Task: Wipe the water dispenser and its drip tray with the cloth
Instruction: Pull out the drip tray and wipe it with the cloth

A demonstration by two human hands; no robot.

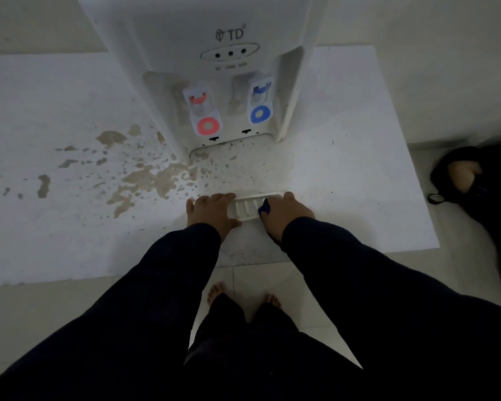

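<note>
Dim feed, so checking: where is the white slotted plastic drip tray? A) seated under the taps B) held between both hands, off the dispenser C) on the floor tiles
B: the left hand and right hand (with a blue cloth) grip the ends of the white slotted plastic drip tray, clear of the white water dispenser.

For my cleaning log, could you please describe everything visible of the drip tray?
The drip tray is white, plastic-looking, with slots across its top. It is out of the water dispenser, over the stained surface. The left hand holds its left end; the right hand, with a blue cloth, its right end.
</note>
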